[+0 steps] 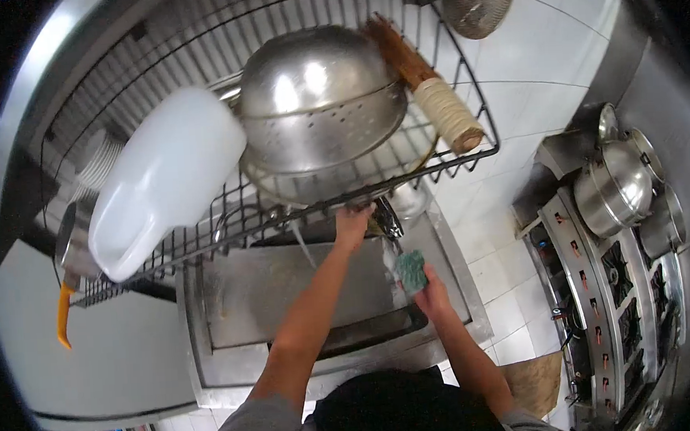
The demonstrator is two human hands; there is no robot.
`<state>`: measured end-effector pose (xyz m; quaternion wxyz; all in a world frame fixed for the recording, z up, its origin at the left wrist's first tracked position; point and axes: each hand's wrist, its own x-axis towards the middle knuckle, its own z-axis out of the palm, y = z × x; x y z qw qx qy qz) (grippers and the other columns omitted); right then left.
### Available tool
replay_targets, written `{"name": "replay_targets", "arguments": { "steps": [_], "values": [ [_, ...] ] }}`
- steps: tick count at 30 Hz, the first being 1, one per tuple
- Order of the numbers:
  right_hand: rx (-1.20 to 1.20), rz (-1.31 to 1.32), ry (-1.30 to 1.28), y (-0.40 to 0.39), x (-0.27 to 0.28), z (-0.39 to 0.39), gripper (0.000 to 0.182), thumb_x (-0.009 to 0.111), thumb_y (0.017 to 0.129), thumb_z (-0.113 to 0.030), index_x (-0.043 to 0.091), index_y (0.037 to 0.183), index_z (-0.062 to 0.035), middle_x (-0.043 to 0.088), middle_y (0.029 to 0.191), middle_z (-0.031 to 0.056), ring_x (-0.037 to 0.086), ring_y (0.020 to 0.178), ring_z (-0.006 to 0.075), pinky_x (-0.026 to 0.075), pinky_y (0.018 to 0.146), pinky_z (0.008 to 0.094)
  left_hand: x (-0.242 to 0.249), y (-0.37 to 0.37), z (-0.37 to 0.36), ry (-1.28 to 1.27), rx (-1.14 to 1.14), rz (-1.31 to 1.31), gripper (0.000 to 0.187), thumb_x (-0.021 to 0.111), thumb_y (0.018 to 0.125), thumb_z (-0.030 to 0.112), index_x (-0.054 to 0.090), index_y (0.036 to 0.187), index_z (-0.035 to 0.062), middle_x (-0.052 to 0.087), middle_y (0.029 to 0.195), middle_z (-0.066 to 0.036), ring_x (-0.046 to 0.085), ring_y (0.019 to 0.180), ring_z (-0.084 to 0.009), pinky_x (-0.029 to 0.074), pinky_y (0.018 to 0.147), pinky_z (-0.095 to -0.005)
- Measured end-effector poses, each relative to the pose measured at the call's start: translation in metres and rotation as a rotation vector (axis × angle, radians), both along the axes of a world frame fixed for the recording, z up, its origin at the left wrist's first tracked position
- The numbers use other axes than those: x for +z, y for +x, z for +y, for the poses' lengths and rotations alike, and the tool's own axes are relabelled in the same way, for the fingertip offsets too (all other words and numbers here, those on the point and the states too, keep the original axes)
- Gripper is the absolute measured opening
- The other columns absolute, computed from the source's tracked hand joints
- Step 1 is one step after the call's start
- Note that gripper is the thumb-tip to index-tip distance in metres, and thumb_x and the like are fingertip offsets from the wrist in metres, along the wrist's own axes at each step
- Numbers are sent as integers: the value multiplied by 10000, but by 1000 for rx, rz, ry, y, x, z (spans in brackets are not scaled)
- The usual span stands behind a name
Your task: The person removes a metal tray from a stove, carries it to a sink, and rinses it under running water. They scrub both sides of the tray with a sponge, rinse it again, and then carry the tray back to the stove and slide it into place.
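My right hand (434, 293) is closed on a green scouring pad (412, 271), over the right side of the metal sink (468, 287). My left hand (352, 227) reaches forward beneath the front edge of the wire rack. Its fingers are curled and partly hidden, against a dark, shiny object (388, 217) whose kind I cannot make out. White suds (390, 260) show just left of the pad. A thin stream of water (302, 243) falls into the sink, left of my left hand.
Above the sink, the wire rack (344, 196) holds a metal colander (324, 126), a white plastic jug (173, 175) and a wooden item with a wrapped handle (445, 110). An orange-handled utensil (64, 316) hangs at left. Right, pots (613, 187) stand on a gas stove (582, 280).
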<state>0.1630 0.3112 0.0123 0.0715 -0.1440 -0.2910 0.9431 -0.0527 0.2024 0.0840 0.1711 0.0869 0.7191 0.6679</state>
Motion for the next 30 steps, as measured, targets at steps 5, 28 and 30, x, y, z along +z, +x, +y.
{"name": "replay_targets", "arguments": {
  "steps": [5, 28, 30],
  "values": [
    [122, 23, 9, -34, -16, -46, 523, 468, 971, -453, 470, 1290, -39, 604, 1171, 98, 584, 1080, 245, 488, 903, 415, -36, 55, -76, 326, 119, -178, 195, 705, 846, 88, 555, 970, 70, 581, 891, -8, 517, 787, -118, 434, 730, -270],
    [315, -262, 145, -55, -25, -244, 506, 656, 907, -269, 446, 1320, -64, 573, 1156, 50, 549, 1067, 197, 445, 889, 366, -81, 145, -276, 95, 476, 173, 286, 568, 816, -31, 556, 1101, -47, 634, 977, -222, 632, 911, -306, 471, 813, -381],
    [260, -280, 359, -56, -21, -255, 511, 663, 895, -200, 440, 1329, -46, 539, 1218, 84, 522, 1113, 198, 416, 958, 330, -78, 151, -289, -115, 428, 223, 361, 508, 845, -32, 531, 1205, -37, 642, 1015, -226, 635, 959, -332, 468, 837, -390]
  ]
}}
